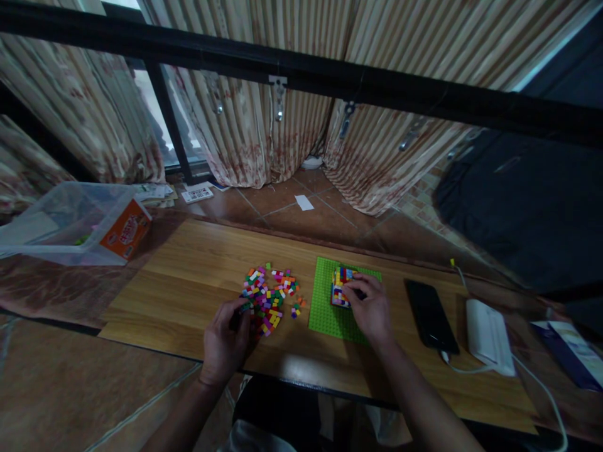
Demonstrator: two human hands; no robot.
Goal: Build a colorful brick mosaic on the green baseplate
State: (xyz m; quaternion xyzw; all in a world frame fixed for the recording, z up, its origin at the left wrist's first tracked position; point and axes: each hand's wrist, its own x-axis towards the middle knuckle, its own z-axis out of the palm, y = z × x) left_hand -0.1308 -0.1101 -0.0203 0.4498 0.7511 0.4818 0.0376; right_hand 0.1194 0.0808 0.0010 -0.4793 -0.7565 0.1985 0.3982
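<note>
A green baseplate (321,307) lies on the wooden board, bearing a small block of multicoloured toy bricks (340,290). Over the right side of that block is my right hand (370,304), its fingers curled onto the top bricks. Whether a loose brick sits between the fingertips is hidden. To the left spreads a pile of loose toy bricks (268,298) in many colours. My left hand (227,333) is at the pile's near left edge, thumb and fingers bent together; what they pinch, if anything, is too small to make out.
Right of the baseplate lie a black phone (429,314) on a cable and a white power bank (490,336). A clear plastic bin (89,220) with an orange label stands far left. Black metal rails (301,66) cross in front of striped curtains (245,132).
</note>
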